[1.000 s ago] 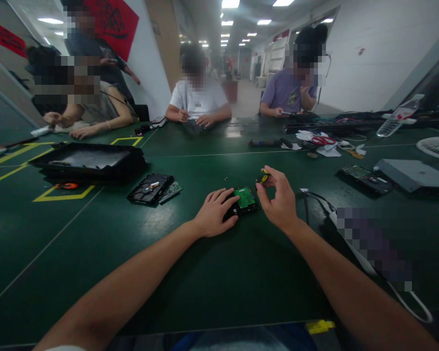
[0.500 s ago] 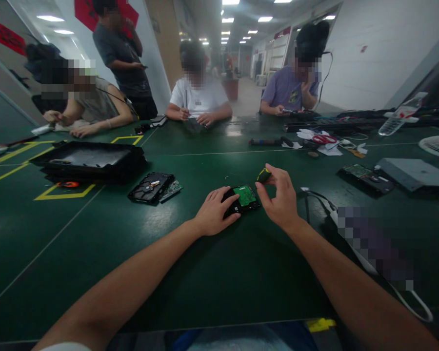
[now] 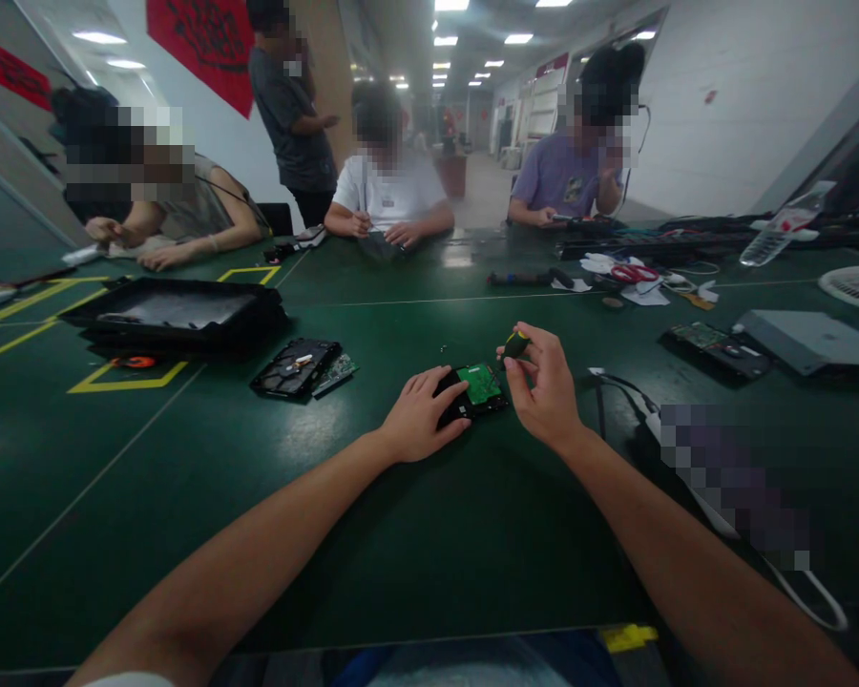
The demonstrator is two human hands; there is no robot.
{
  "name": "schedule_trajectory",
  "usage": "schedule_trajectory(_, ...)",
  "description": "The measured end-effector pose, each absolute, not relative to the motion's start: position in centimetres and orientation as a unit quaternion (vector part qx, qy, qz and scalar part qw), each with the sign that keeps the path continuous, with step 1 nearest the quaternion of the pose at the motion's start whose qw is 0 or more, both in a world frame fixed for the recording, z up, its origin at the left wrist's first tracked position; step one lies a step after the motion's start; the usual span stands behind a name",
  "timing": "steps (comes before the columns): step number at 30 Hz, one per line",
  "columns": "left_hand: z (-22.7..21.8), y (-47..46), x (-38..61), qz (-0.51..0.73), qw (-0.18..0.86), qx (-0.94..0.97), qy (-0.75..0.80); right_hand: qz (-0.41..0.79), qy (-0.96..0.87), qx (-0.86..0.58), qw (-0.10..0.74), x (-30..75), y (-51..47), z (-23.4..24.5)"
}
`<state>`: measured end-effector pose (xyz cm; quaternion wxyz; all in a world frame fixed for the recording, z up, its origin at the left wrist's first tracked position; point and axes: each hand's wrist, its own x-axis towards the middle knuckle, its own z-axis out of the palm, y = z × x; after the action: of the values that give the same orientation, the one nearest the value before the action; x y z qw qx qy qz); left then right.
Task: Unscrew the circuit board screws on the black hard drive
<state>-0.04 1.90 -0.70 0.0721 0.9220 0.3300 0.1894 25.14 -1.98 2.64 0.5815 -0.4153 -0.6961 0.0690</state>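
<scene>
A hard drive (image 3: 482, 389) with a green circuit board on its upper face lies flat on the green table in front of me. My left hand (image 3: 424, 412) grips its left part, thumb along the near edge and fingers over the top. Between the thumb and fingers of my right hand (image 3: 540, 382) is a small screwdriver (image 3: 516, 343) with a yellow and black handle, held tilted over the drive's right side. The screwdriver's tip is too small to make out. A few tiny bits, perhaps screws (image 3: 443, 348), lie just beyond the drive.
Left of the drive are an opened drive casing (image 3: 297, 367) and a loose circuit board (image 3: 336, 374). Black trays (image 3: 176, 315) stand farther left. At right are another drive (image 3: 716, 350), a grey box (image 3: 816, 342) and a power strip with cables (image 3: 694, 487). People sit across the table.
My right hand's fingers have shifted on the screwdriver handle, which has turned slightly. My left hand and the hard drive stay put. The person standing at the back has moved right.
</scene>
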Motion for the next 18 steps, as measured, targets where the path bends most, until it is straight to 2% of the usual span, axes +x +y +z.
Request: schedule_trajectory(18, -0.88, 2.13, -0.02, 0.189, 0.071, 0.923, 0.327, 0.131, -0.687, -0.404, 0.590, 24.43, -2.12, 2.45)
